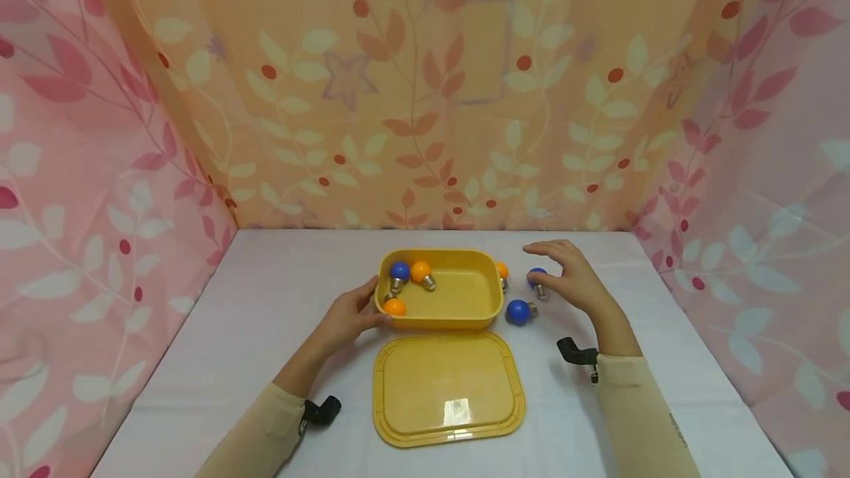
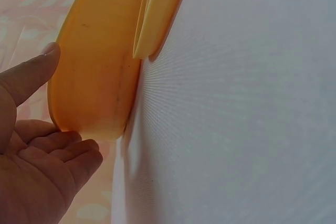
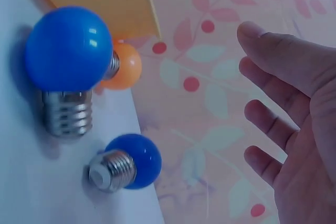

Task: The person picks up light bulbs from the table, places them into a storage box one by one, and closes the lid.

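Observation:
My left hand (image 1: 345,318) holds the left end of an open yellow plastic box (image 1: 458,323), thumb at the near corner. Inside, towards the left, lie a blue light bulb (image 1: 400,271) and two orange bulbs, one orange bulb (image 1: 421,271) beside the blue one. Raised over the table right of the box, my right hand (image 1: 574,279) has its thumb and fingers spread and holds nothing. Nearest to it is a blue bulb (image 1: 536,276), partly covered by the thumb in the head view. Another blue bulb (image 3: 69,51) and an orange bulb (image 3: 125,66) lie beside the box.
A yellow lid (image 1: 448,389) lies flat on the white tablecloth (image 1: 279,264), just in front of the box. Patterned cloth walls (image 1: 425,94) enclose the table at the back and both sides. Black wrist cameras stick out from both sleeves.

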Demonstrator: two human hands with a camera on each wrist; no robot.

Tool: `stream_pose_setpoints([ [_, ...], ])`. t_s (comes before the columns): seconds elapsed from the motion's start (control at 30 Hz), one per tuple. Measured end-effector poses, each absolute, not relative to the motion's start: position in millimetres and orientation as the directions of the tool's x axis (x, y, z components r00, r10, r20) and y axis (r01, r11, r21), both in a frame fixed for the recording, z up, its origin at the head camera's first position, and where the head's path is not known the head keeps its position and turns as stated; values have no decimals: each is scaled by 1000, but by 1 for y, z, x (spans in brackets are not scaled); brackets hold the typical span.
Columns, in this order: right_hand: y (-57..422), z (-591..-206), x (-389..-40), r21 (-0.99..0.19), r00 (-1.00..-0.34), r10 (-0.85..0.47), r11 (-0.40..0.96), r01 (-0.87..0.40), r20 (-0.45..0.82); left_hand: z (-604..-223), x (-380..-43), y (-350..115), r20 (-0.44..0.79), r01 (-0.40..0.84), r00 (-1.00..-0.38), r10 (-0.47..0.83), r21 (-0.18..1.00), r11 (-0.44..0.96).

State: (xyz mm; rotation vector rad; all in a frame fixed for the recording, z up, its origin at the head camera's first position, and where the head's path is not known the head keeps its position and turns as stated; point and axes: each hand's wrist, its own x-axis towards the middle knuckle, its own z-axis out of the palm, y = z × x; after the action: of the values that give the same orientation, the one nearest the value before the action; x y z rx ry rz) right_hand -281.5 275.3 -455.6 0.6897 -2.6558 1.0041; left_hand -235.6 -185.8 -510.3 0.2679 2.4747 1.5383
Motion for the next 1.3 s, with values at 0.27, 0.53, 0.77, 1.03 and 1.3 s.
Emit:
stream_pose_setpoints([
  [0.27,294,-467,-287,-625,-911,-314,664,-411,266,-507,-236,-186,-90,38,-963,255,888,457],
  [0.53,306,-489,-295,-673,-958,-225,682,-286,178,-505,-236,-185,-90,38,-962,259,891,452],
  [0.77,314,-502,-298,-680,-973,-197,697,-227,123,-508,-236,-184,-82,44,-963,257,892,450],
  [1.03,314,-513,-300,-682,-970,-225,696,-225,90,-508,-234,-185,-85,40,-962,260,898,439],
  [1.3,313,-523,-300,-690,-980,-192,702,-177,55,-507,-233,-184,-83,42,-965,251,888,459],
])
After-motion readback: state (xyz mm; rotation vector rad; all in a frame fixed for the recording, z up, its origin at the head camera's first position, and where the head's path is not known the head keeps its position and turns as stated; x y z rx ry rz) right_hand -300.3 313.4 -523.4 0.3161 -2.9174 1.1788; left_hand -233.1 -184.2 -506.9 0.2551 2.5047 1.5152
